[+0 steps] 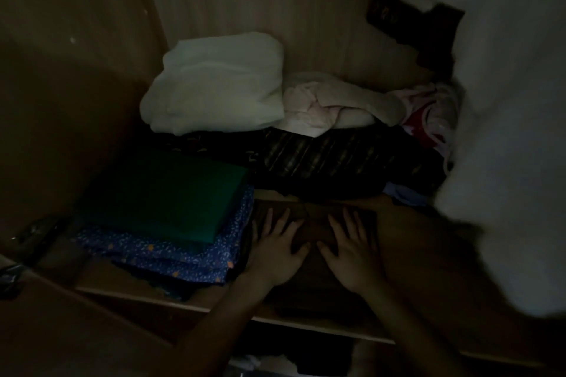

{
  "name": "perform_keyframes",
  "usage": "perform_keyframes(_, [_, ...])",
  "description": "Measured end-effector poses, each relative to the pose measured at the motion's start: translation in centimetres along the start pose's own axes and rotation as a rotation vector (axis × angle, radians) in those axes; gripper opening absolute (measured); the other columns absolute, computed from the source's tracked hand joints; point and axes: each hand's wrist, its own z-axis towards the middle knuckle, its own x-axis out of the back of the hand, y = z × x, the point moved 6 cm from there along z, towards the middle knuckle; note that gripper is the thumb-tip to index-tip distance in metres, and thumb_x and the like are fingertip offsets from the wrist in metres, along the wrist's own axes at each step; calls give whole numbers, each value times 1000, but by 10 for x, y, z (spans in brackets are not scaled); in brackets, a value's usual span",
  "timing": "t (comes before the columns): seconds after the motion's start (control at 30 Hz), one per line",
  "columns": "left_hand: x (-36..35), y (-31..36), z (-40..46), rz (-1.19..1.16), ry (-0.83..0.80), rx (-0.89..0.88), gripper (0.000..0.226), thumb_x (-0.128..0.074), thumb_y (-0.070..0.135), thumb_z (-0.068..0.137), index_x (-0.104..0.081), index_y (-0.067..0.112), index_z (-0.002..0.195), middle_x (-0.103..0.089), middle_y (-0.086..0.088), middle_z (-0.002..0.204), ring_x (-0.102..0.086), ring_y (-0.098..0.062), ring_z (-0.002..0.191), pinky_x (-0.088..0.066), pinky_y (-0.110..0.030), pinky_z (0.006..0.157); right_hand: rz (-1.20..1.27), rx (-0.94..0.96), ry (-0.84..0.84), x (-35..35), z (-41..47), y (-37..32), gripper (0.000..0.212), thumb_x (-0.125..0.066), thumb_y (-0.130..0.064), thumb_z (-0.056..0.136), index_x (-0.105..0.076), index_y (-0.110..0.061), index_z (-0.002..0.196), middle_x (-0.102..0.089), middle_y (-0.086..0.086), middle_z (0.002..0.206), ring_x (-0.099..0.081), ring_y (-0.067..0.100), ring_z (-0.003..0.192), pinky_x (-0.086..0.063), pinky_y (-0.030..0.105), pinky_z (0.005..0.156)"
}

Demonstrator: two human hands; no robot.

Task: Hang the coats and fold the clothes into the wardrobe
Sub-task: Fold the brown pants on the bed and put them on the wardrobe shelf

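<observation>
**Two flat hands settle a folded brown garment on the wardrobe shelf**

The fingers of both hands lie straight and spread, palms down, pressing rather than gripping. The left hand covers the left half of a folded brown garment, the right hand covers the right half, thumbs pointing toward each other with a small gap between them. Laid this way, the hands seem meant to flatten the fold and slide the piece into place without disturbing its shape.

The garment sits at the near edge of the wardrobe shelf, in the gap just right of a stack made of a green folded cloth on top of a blue speckled cloth. The left hand's little finger lies right beside that stack. The light is poor, so the garment's near edge is hard to tell from the shelf board.

Farther back, dark striped clothing lies across the shelf, with a white folded bundle on the far left and crumpled pale pink fabric to its right, unfolded. A large white blurred mass fills the right side, probably hanging fabric near the camera.

Judging by the layout, folded pieces go in neat stacks near the front, so this one is about in place.
</observation>
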Motion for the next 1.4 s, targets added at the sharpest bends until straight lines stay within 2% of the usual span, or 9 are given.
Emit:
perform_keyframes(0.17, [17,7,-20,121,197,-92,62,-14,60,94,-23,39,152,7,9,162,16,-23,149,25,-46,112,-12,-90,32,15,-28,-11,67,-15,-65,94,4,-38,152,22,-6,159,19,26,146,3,57,117])
perform_keyframes(0.3, [-5,-4,-30,44,22,10,69,-5,71,85,-12,50,150,9,19,161,19,-21,148,17,-52,115,9,-84,-62,-9,-43,-14,72,-9,-73,86,8,-45,150,25,-8,158,21,24,146,4,54,117])
perform_keyframes(0.43, [-4,-2,-26,21,23,66,57,-27,62,96,-13,49,150,6,19,162,17,-19,149,7,-52,119,-1,-33,-13,-10,-34,-6,81,0,-77,75,-3,-46,150,18,-10,160,17,23,147,2,54,118])
perform_keyframes(0.63, [0,5,-20,-4,28,64,57,-30,59,94,-18,49,149,-1,18,162,11,-19,150,3,-54,119,13,-25,29,-5,-33,-1,66,-24,-67,91,-10,-44,151,11,-9,162,13,23,147,-1,55,117])
perform_keyframes(0.83, [5,10,-21,19,0,25,54,-25,57,97,-21,46,149,2,12,163,7,-23,150,3,-56,118,-93,-55,11,7,-40,-11,65,-21,-63,94,-11,-37,153,1,-2,163,4,30,148,-5,61,115])
perform_keyframes(0.93, [15,18,-33,144,152,-65,53,-26,53,99,-26,39,150,15,7,163,5,-25,150,0,-54,119,-118,-62,54,21,-60,-17,64,-17,-61,96,-13,-33,153,-3,-4,163,0,25,148,-10,58,115])
perform_keyframes(1.07, [22,39,-68,172,307,-286,59,-26,53,94,-36,32,149,8,4,164,0,-26,151,-5,-53,119,-111,-146,154,32,-110,-18,63,-23,-59,97,-16,-32,153,-6,-5,162,-8,22,147,-19,51,112])
perform_keyframes(1.27, [3,82,-141,143,216,-556,65,-39,49,94,-19,33,153,14,4,163,10,-23,150,2,-51,120,-121,-337,260,16,-221,-9,66,-33,-54,93,-22,-26,152,-18,3,160,-21,27,144,-23,52,110])
perform_keyframes(1.4, [-30,120,-202,92,132,-749,67,-48,48,91,-27,30,152,1,-1,164,2,-25,150,-5,-53,120,-61,-524,268,-8,-319,-3,70,-25,-58,91,-22,-25,152,-19,4,160,-18,27,146,-15,58,113])
